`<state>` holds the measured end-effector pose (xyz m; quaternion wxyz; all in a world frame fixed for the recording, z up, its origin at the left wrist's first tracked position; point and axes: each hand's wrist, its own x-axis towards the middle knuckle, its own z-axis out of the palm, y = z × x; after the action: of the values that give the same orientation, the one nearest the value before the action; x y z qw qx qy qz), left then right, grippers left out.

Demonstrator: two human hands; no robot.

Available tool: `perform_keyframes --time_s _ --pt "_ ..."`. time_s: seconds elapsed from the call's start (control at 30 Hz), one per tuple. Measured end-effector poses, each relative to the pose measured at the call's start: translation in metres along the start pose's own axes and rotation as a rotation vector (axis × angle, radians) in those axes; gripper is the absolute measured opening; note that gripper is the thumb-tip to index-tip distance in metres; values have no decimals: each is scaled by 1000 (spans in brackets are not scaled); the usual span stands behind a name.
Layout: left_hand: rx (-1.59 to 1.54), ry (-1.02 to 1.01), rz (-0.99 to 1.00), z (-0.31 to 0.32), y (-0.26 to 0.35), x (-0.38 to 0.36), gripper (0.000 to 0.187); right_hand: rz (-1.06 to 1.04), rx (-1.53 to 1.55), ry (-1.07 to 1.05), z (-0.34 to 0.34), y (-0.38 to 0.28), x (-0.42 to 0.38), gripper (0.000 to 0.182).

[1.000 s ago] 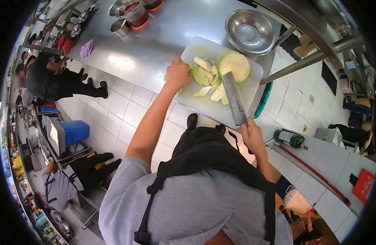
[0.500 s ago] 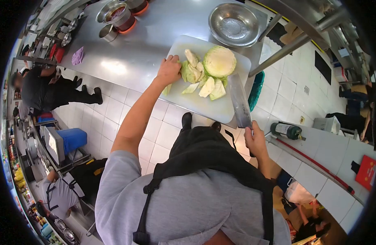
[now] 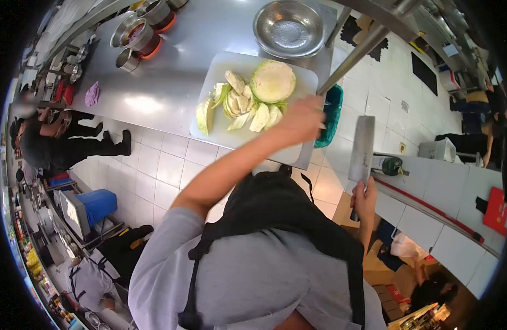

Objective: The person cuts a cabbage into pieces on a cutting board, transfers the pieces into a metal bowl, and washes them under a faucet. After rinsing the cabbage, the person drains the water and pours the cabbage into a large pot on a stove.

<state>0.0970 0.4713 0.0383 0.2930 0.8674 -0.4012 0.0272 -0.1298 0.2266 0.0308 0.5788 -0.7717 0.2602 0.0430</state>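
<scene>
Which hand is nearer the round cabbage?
Left: the left hand is close to the round cabbage, right of it and nearer the body; the right hand grips the cleaver farther right, off the board.

Cabbage point(image 3: 273, 82) is laid on the board point(image 3: 220, 65); from there, a bowl point(image 3: 289, 33) is set at 1 o'clock, pots point(image 3: 149, 42) at 10.

a heathered grey shirt point(image 3: 253, 269) covers the torso, with a short, loose left sleeve point(image 3: 171, 236) and an opening at the neck. over it goes a plain black apron point(image 3: 286, 206) on a narrow left strap point(image 3: 192, 289) and a wider right strap point(image 3: 357, 286). left hand point(image 3: 303, 118) and right hand point(image 3: 365, 197) are bare.
</scene>
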Motion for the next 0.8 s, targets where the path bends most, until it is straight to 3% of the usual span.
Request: perform_keyframes --time_s 0.03,0.1,0.2,0.3,0.33,0.37,0.4,0.43,0.5,0.63,0.7,0.8 --pt "-29 -140 -4 17 12 19 19 12 5 11 -7 12 1 12" --pt "134 -98 21 73 10 39 23 36 -15 36 -14 35 9 12" --pt "191 201 142 68 10 30 31 55 -20 38 -21 54 19 11" --pt "-140 160 -126 4 1 -7 38 64 -16 28 -20 45 9 11" --pt "-160 156 -295 -17 -17 -32 40 81 -26 13 -23 49 6 14" --pt "44 471 -340 -14 -47 -68 42 73 -13 -53 -21 41 4 15" --pt "0 432 -596 -45 -66 -98 46 66 0 -115 -18 23 -1 17" --pt "293 431 -669 -66 -87 -131 53 60 12 -175 -15 8 -6 20" --pt "431 367 -985 -76 -122 -182 59 2 13 -349 3 -17 1 22" --pt "-20 302 -1025 -77 -160 -212 63 54 -86 -613 90 -75 20 16" --pt "-183 341 -1065 -84 -156 -206 64 -80 -205 -726 140 -84 32 16" --pt "-132 384 -1032 -72 -156 -207 62 -262 -296 -783 199 -83 46 20"
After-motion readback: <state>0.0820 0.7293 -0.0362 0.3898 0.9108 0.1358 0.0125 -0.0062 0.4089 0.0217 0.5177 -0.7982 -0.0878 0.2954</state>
